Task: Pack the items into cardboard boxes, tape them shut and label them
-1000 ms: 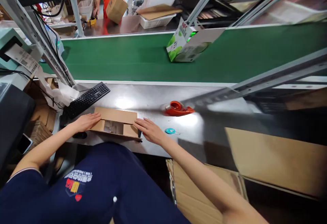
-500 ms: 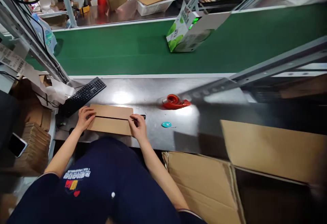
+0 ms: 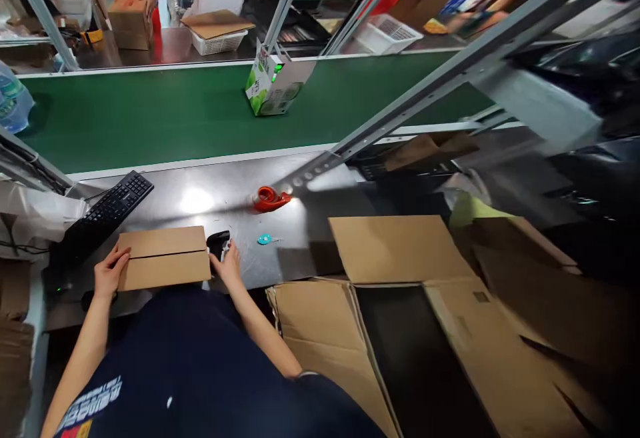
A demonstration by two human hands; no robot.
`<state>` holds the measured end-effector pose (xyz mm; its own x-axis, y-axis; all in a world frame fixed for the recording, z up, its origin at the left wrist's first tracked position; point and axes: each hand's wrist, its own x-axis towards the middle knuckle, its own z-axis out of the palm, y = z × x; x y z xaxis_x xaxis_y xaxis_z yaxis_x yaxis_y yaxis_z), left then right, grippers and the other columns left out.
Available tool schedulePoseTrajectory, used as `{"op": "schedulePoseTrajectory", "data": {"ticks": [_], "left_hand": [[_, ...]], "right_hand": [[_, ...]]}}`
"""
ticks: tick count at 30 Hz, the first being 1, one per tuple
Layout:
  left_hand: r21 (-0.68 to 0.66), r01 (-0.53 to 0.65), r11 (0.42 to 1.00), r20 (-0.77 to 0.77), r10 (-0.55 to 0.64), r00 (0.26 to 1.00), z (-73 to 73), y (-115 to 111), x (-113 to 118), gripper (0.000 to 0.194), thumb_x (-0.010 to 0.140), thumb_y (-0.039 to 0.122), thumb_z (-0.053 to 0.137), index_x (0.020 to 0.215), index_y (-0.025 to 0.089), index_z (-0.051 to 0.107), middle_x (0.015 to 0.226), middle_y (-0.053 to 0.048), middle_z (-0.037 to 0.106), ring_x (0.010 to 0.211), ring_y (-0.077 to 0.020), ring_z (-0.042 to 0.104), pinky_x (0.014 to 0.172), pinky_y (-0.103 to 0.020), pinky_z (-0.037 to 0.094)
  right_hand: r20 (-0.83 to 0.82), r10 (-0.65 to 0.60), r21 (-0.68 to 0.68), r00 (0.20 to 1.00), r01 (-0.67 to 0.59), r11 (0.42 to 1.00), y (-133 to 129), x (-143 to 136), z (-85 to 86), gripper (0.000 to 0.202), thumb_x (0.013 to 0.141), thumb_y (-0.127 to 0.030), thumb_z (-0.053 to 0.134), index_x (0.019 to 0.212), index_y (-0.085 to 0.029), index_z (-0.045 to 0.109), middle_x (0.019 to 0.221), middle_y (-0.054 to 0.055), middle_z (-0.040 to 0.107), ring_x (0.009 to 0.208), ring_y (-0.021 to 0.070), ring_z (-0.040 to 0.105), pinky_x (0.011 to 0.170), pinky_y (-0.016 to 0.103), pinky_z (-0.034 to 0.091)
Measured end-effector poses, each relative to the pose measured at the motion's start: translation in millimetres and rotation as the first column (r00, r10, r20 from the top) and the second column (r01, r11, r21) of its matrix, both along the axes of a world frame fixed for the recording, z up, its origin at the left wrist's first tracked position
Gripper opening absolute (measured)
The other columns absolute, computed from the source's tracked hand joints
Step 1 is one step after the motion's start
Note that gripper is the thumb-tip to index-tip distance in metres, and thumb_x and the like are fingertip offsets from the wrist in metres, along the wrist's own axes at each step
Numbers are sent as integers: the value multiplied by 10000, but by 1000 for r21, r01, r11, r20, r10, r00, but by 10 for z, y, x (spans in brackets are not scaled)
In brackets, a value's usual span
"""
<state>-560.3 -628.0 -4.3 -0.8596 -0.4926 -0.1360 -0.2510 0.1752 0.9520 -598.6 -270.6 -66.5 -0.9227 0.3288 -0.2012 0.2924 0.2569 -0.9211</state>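
Note:
A closed brown cardboard box [image 3: 165,273] lies at the table's front edge, a dark seam running along its top. My left hand [image 3: 109,274] grips its left end, thumb and fingers on the edge. Just past the right end, my right hand [image 3: 229,266] has its fingers curled at a black object [image 3: 218,241] with a pale part. The hand partly covers that object, and its kind is unclear. Further right are a red tape dispenser [image 3: 267,199] and a small teal tool [image 3: 265,239] with a thin tip.
A black keyboard [image 3: 117,198] lies at the left. Behind the table runs a green conveyor belt [image 3: 150,118] carrying a white-and-green carton [image 3: 273,85]. A large open cardboard box [image 3: 320,318] stands at the right, under a slanting metal bar [image 3: 400,108]. A person in orange handles a carton [image 3: 130,25] across the belt.
The view has swung right. My right hand has left the box's right end and is now at the black object. My left hand stays on the left end, and the box has turned slightly.

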Motion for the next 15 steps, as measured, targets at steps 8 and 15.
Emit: {"op": "schedulePoseTrajectory", "data": {"ticks": [8, 15], "left_hand": [[65, 17, 998, 5, -18, 1000, 43, 370, -146, 940, 664, 668, 880, 1456, 210, 663, 1542, -149, 634, 1464, -368, 574, 1285, -552, 405], [-51, 129, 990, 17, -128, 992, 58, 595, -280, 737, 741, 695, 809, 1262, 174, 791, 1499, -160, 671, 1428, -365, 611, 1284, -526, 415]], "right_hand": [[144, -142, -28, 979, 148, 989, 546, -33, -105, 600, 742, -173, 619, 1339, -161, 559, 1194, 109, 668, 1208, 297, 601, 1169, 500, 460], [393, -400, -148, 828, 487, 861, 1503, -1198, 20, 293, 1039, -416, 619, 1196, -169, 620, 1014, 29, 662, 818, 147, 658, 734, 313, 603]]}}
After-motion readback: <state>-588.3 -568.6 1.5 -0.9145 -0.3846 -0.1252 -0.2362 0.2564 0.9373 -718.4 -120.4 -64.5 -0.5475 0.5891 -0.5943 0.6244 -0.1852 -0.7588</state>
